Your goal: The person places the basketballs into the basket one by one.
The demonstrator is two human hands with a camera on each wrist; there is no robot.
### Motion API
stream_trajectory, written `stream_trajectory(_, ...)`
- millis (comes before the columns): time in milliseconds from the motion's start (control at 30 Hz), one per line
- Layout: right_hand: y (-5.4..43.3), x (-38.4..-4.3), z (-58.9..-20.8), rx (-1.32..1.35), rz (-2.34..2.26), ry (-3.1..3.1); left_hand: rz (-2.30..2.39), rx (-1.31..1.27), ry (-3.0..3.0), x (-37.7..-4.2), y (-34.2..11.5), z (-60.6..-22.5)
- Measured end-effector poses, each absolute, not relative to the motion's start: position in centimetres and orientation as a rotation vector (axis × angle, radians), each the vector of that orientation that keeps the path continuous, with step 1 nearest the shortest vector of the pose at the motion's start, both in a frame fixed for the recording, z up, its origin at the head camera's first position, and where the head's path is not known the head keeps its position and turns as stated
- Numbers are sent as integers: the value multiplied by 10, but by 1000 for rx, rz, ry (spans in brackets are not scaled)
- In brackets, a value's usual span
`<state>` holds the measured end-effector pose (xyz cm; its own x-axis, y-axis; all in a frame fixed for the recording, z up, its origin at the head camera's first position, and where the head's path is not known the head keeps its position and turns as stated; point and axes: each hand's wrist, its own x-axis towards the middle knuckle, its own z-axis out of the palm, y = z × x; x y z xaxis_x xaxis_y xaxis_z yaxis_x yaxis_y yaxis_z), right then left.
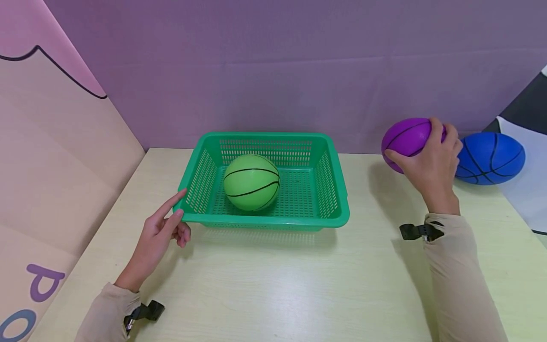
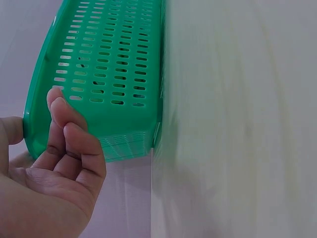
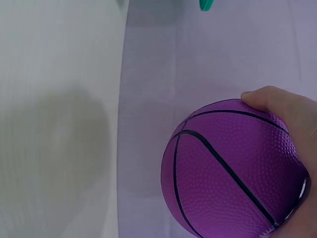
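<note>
My left hand [image 1: 160, 232] pinches the rim of a green plastic basket [image 1: 273, 222] at its front left corner. In the left wrist view the thumb lies on the rim and curled fingers [image 2: 81, 144] show by the slotted wall. A light green ball [image 1: 252, 183] with black lines sits inside the basket, left of its middle. At the right, my right hand [image 1: 436, 166] grips a purple ball [image 1: 406, 135], thumb on one side and fingers over the other. The right wrist view shows this purple ball [image 3: 223, 168] above the table edge, its shadow apart from it.
A blue ball [image 1: 490, 159] with black lines rests at the table's right back, just beside my right hand. The pale wooden table [image 1: 273, 285] ends at a purple backdrop [image 1: 278, 71]. Printed panels [image 1: 51, 166] stand along the left and right sides.
</note>
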<state>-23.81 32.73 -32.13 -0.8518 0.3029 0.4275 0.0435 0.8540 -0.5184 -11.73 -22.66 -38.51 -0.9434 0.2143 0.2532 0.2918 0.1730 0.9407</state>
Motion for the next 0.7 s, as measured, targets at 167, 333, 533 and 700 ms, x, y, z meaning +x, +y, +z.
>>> stream_trajectory(167, 319, -235, -315, -224, 702, -2506, -1921, -515, -2351, -118, -227, -386)
stream_trajectory(333, 313, -234, -309, -188, 698, -2477, -1925, -515, -2351, -118, -227, -386)
stream_trajectory(533, 306, -231, -303, -162, 708, -2459, -1937, -522, -2323, -117, -226, -384)
stream_trajectory(700, 301, -229, -298, -137, 725, -2432, -1951, -500, -2306, -116, -225, -383)
